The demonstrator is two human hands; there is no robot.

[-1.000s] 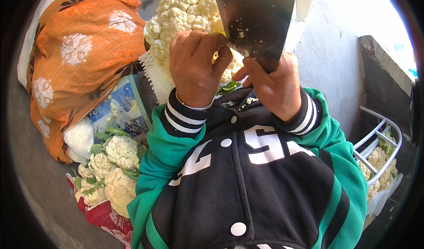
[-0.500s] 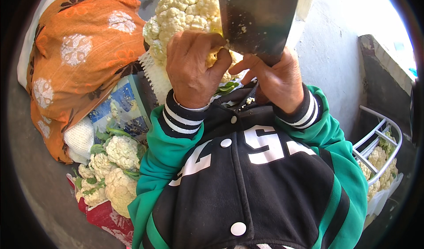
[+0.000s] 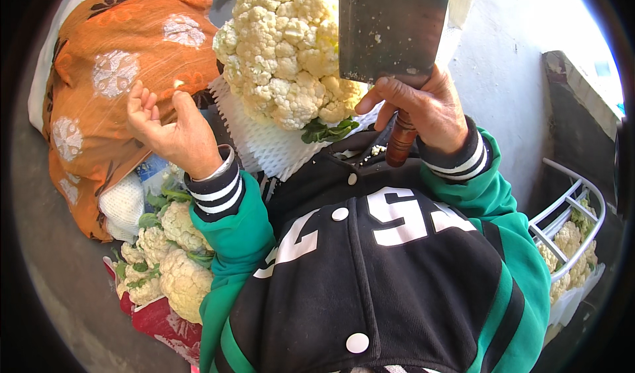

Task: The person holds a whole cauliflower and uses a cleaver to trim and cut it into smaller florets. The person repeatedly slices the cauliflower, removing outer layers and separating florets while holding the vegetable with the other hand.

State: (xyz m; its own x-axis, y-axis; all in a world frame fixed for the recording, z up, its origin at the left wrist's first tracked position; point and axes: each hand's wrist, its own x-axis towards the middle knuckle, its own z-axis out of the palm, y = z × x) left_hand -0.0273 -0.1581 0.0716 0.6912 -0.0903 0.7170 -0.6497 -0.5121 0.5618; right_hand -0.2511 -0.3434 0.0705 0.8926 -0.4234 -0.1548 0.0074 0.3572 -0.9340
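Note:
A large cauliflower (image 3: 281,48) sits in front of me on a white foam net (image 3: 284,154), a few green leaves (image 3: 329,130) at its lower side. My right hand (image 3: 433,111) grips a cleaver (image 3: 393,29) by its reddish-brown wooden handle. Its wide dark blade, speckled with white crumbs, stands up beside the cauliflower and covers part of its right side. Off to the left, my left hand (image 3: 177,135) is in front of the orange cloth, its fingers loosely curled and the thumb apart. A tiny pale bit (image 3: 178,84) shows just above the thumb tip, apparently loose from it.
Orange patterned cloth (image 3: 99,115) drapes over something at the left. Below it, several cauliflowers (image 3: 185,280) lie by a red cloth or bag (image 3: 165,326). More cauliflower (image 3: 569,240) lies at the right behind a white metal frame (image 3: 579,204). A low wall (image 3: 582,95) stands at far right.
My left hand has left the cauliflower and swung out to the left, its pinch loosened. The cleaver in my right hand has shifted slightly right, and more of its handle shows.

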